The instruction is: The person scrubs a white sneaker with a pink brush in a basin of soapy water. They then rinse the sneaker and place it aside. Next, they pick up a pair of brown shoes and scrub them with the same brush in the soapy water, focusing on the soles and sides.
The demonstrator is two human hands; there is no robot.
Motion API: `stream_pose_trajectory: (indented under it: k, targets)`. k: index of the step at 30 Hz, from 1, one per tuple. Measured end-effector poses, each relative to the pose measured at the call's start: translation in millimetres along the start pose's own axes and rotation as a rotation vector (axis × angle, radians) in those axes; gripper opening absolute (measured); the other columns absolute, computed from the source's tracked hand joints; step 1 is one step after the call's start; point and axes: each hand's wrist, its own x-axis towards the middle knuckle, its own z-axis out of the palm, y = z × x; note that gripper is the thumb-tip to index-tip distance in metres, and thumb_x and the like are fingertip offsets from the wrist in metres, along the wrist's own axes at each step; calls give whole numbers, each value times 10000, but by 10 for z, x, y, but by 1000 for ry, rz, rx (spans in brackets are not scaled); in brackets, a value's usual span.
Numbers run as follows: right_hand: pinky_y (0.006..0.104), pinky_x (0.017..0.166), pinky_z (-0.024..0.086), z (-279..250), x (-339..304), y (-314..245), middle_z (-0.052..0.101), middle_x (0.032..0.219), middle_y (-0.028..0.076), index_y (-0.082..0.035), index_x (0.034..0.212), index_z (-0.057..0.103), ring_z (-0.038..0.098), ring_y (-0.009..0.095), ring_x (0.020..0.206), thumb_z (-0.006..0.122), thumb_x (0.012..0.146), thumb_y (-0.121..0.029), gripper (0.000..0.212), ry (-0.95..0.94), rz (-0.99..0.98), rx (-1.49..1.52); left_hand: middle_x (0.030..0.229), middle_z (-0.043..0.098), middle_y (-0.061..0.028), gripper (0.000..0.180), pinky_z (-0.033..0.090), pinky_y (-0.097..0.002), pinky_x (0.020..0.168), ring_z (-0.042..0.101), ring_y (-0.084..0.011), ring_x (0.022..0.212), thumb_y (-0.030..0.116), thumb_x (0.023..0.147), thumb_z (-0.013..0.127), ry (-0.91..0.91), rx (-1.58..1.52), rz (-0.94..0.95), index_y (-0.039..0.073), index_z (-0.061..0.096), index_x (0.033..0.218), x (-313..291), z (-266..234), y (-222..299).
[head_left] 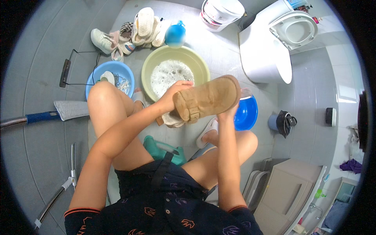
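This is a bathroom, with a white toilet, faucet and tiled walls.

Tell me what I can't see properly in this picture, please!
All in the head view:
- Right hand: fingers mostly hidden behind the brown shoe.
- Green basin: its bottom is hidden by foam.
- Blue bottle: its front is blurred.
- Mop handle: cut off by the left edge.

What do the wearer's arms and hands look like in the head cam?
Dark, orange-edged short fabric sleeves; forearms uncovered below. Bare left hand and bare right hand: no gloves, watch or cables visible. Some fingers hidden.
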Motion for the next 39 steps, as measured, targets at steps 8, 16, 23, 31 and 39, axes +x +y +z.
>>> stream_pose_trajectory:
  k: [8,16,23,31,39]
  targets:
    - [217,672,471,36,-202,-670,466,1370,68,-106,1495,218,560,89,868,893,581,-392,1171,-367,-4,-816,1041,625,-66,201,464,-278,856,574,-124,960,54,860,583,-89,-98,-161,-16,652,1035,128,-90,205]
    - [364,983,431,60,-304,-504,431,1381,63,-106,1479,226,469,217,1228,885,536,-488,1213,-485,165,-669,1129,610,-20,271,480,-238,850,565,-81,966,84,910,558,-262,-467,-582,17,573,1171,-56,-174,403]
    - [352,880,492,57,-307,-315,585,1146,103,-8,1276,454,592,210,1027,746,686,-341,738,-330,12,-439,1315,507,-128,547,402,-334,1013,500,-203,1184,150,858,659,-195,107,-370,15,451,1346,5,-542,284]
    - [357,869,496,58,-257,-393,603,1115,102,2,1251,476,606,214,1002,729,683,-319,699,-358,-18,-529,1209,575,-188,489,471,-383,985,555,-252,1154,369,940,554,73,-1195,-884,-31,512,1219,-286,-365,529]
    - [354,880,495,305,-79,-281,567,1183,86,-35,1323,406,564,209,1058,729,724,-406,775,-455,122,-472,1328,534,-115,479,396,-433,1050,522,-247,1213,376,993,426,-107,-1606,-701,56,443,1350,7,-54,648]
